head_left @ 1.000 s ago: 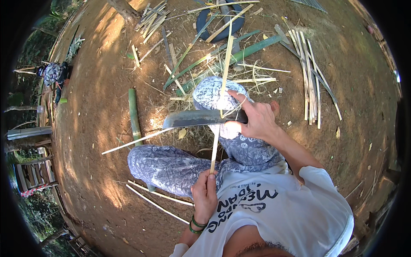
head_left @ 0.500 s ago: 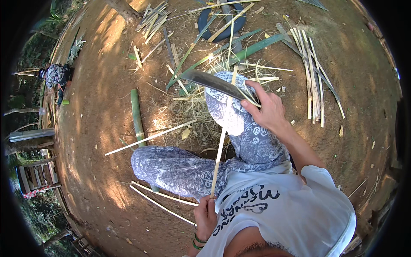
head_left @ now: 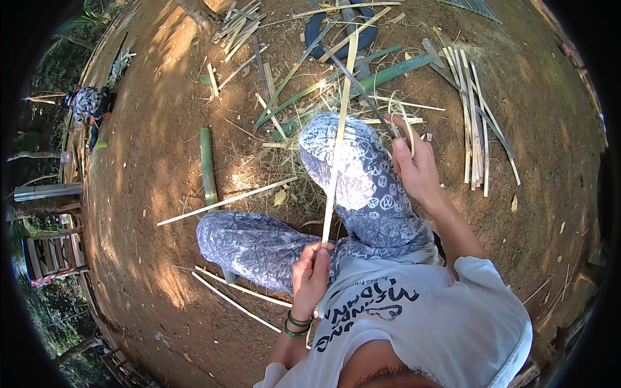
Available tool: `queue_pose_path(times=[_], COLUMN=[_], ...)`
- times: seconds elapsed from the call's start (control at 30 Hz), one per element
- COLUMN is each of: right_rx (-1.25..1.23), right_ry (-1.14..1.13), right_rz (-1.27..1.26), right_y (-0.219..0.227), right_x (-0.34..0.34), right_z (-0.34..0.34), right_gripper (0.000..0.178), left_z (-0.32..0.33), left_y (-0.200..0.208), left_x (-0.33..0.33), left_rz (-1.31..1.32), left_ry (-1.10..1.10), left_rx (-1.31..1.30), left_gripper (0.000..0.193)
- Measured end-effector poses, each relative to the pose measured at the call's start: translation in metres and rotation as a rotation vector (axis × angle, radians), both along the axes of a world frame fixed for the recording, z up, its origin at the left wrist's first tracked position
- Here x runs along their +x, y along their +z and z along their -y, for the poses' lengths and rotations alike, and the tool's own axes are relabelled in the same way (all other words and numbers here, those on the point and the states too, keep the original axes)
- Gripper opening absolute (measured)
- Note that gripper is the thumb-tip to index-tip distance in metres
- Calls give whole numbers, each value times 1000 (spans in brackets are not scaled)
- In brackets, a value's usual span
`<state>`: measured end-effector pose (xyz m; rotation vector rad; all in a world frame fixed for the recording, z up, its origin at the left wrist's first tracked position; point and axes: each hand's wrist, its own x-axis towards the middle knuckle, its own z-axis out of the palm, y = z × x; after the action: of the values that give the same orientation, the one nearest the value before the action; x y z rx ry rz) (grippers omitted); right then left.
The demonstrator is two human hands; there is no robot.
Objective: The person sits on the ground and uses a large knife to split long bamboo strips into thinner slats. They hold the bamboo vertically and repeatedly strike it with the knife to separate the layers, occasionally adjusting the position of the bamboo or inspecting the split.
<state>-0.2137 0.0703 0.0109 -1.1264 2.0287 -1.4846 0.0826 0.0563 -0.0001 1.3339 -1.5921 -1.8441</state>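
Note:
My left hand [head_left: 310, 275] is closed round the lower end of a long pale bamboo strip [head_left: 335, 165], close to my shirt. The strip slants up and away over my bent right leg, past the knee. In my right hand [head_left: 417, 165] is a long dark-bladed knife [head_left: 363, 95], its handle hidden by the fingers. Seen nearly edge-on, the blade points up and left, and its far part meets or crosses the strip's far end; I cannot tell whether they touch. A thin curled bamboo shaving [head_left: 407, 123] loops beside the right fingers.
A green bamboo pole [head_left: 207, 168] and a loose strip [head_left: 226, 202] lie left of my legs. Shavings [head_left: 294, 171] are heaped between and beyond my knees. Split strips [head_left: 475, 123] lie at the right. A black tyre [head_left: 314, 35] lies ahead. Another person [head_left: 87, 107] is far left.
My left hand has moved up and forward with the strip, which reaches farther out. The knife has turned from lying across the strip to pointing away, edge-on, and my right hand has shifted slightly right.

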Motion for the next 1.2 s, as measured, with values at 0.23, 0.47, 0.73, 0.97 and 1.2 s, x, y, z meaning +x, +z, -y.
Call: queue_pose_path(times=[0.23,0.47,0.73,0.97,1.2], right_rx=[204,263,279,297,258], right_ry=[258,307,229,283,294], right_rz=[-467,-476,-477,-484,-555], right_y=[-17,-11,-20,-17,-16], right_x=[17,21,19,26,25], right_z=[-3,3,9,6,9], right_gripper=[72,81,73,80,91], left_z=[62,71,61,65,70], left_y=[11,10,11,-3,-11], left_x=[-90,-109,-96,-98,-101], left_rz=[-130,-53,-10,-18,54], left_ry=[-47,-47,-38,-45,-84], left_rx=[-111,-184,-274,-323,-461], left_gripper=[24,40,22,21,22])
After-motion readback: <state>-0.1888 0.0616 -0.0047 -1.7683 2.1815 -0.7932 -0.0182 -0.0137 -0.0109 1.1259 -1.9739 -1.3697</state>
